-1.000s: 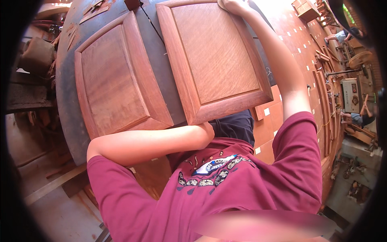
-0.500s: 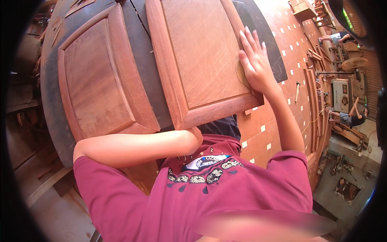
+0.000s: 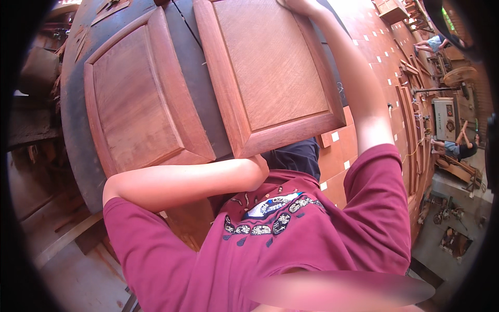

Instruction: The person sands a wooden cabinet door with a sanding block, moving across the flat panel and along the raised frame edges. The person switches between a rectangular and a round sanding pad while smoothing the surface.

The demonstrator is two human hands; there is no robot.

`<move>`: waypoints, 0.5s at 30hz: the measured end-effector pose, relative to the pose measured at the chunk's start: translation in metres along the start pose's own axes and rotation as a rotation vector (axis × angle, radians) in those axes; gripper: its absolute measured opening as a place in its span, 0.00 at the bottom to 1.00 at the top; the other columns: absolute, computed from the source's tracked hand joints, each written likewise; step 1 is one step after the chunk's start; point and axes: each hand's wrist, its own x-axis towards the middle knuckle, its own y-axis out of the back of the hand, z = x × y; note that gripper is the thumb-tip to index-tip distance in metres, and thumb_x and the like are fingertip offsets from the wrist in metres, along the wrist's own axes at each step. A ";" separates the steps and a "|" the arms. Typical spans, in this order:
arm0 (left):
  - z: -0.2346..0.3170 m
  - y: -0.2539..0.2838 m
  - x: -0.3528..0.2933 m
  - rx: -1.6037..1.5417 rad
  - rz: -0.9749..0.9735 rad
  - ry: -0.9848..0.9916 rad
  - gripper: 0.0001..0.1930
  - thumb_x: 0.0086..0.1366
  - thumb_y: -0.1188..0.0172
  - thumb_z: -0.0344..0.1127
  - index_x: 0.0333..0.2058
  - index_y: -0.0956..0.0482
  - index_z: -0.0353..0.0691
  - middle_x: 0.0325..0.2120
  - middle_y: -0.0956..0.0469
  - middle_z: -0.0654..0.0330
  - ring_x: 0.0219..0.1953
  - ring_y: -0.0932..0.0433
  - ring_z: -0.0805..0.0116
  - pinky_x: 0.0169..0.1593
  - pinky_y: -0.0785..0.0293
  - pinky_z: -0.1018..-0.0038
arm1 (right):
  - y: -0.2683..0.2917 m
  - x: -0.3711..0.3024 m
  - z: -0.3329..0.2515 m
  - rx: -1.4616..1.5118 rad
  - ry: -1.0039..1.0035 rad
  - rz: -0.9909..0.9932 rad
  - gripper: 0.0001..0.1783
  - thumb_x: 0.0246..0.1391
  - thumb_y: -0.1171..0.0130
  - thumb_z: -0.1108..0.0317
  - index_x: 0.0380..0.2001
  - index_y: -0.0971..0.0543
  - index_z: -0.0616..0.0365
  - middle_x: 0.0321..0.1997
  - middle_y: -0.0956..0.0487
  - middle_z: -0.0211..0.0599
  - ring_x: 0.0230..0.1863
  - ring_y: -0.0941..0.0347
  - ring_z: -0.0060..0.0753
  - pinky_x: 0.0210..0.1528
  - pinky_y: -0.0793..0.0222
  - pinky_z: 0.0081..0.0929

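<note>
A reddish wooden cabinet door (image 3: 275, 67) with a raised frame lies on the dark worktable, its near corner overhanging the edge. My right hand (image 3: 302, 5) is at the door's far right side, partly cut off by the picture's upper edge. It presses a thin tan sanding sheet, of which only a sliver shows, against the wood. My left hand (image 3: 259, 162) bends in at the door's near edge, the fingers hidden beneath it. A second, similar door (image 3: 138, 99) with a curved top rail lies to the left.
The dark worktable (image 3: 75, 119) carries wood scraps (image 3: 110, 11) at its far left. Rightward, long boards (image 3: 408, 130) lie on the tiled floor (image 3: 337, 153). Beyond them, one person (image 3: 457, 148) sits and another person (image 3: 431, 44) is farther off, among machines.
My right hand has slid with the tan sheet from the door's near right side to its far end, the arm stretching out. My left arm stays bent at the near edge.
</note>
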 end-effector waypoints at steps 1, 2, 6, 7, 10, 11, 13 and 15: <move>0.001 -0.001 0.001 0.008 0.000 -0.006 0.21 0.69 0.41 0.48 0.50 0.16 0.36 0.46 0.15 0.50 0.55 0.20 0.48 0.59 0.28 0.54 | -0.002 -0.015 0.004 -0.025 0.022 -0.008 0.29 0.72 0.61 0.55 0.69 0.40 0.58 0.74 0.43 0.53 0.75 0.51 0.60 0.74 0.58 0.63; 0.001 -0.003 0.001 0.012 0.006 -0.009 0.21 0.69 0.41 0.48 0.50 0.16 0.36 0.46 0.15 0.50 0.55 0.20 0.48 0.59 0.28 0.54 | -0.004 -0.031 0.007 -0.054 0.054 -0.013 0.30 0.73 0.61 0.55 0.71 0.41 0.58 0.76 0.44 0.52 0.77 0.53 0.59 0.75 0.60 0.63; 0.003 -0.006 0.001 0.064 0.017 -0.051 0.20 0.68 0.40 0.47 0.48 0.14 0.37 0.46 0.14 0.50 0.52 0.18 0.49 0.59 0.27 0.55 | 0.013 -0.131 -0.006 -0.062 0.098 -0.014 0.34 0.73 0.62 0.53 0.76 0.45 0.56 0.82 0.49 0.50 0.82 0.57 0.57 0.78 0.65 0.66; 0.003 -0.008 0.003 0.085 0.001 -0.063 0.19 0.67 0.39 0.45 0.47 0.14 0.37 0.45 0.14 0.51 0.52 0.18 0.50 0.59 0.27 0.56 | 0.024 -0.160 -0.020 -0.003 0.069 -0.025 0.34 0.73 0.61 0.54 0.76 0.44 0.55 0.82 0.48 0.49 0.82 0.57 0.57 0.78 0.65 0.66; 0.005 -0.002 0.003 0.151 -0.041 -0.115 0.16 0.64 0.36 0.42 0.44 0.13 0.37 0.44 0.13 0.51 0.51 0.16 0.52 0.56 0.24 0.57 | 0.050 -0.235 -0.053 -0.032 0.016 -0.074 0.33 0.72 0.59 0.55 0.76 0.42 0.53 0.82 0.49 0.46 0.83 0.60 0.55 0.77 0.69 0.69; 0.005 0.011 -0.011 0.174 -0.064 -0.131 0.15 0.62 0.35 0.40 0.43 0.12 0.37 0.44 0.13 0.52 0.50 0.16 0.53 0.55 0.23 0.58 | 0.053 -0.251 -0.059 -0.045 -0.007 -0.081 0.33 0.72 0.59 0.55 0.76 0.41 0.52 0.83 0.50 0.45 0.83 0.61 0.55 0.77 0.71 0.70; 0.005 0.018 -0.016 0.190 -0.092 -0.148 0.15 0.60 0.34 0.38 0.43 0.12 0.37 0.44 0.13 0.52 0.50 0.15 0.53 0.54 0.22 0.59 | 0.055 -0.255 -0.059 -0.044 -0.004 -0.093 0.34 0.72 0.58 0.55 0.77 0.43 0.52 0.83 0.52 0.44 0.84 0.64 0.53 0.77 0.75 0.71; 0.007 0.015 -0.011 0.173 -0.100 -0.146 0.15 0.59 0.32 0.37 0.43 0.12 0.37 0.44 0.13 0.52 0.50 0.15 0.54 0.53 0.21 0.59 | 0.052 -0.238 -0.055 -0.048 0.029 -0.082 0.34 0.72 0.58 0.54 0.77 0.44 0.52 0.84 0.53 0.43 0.84 0.65 0.53 0.76 0.76 0.72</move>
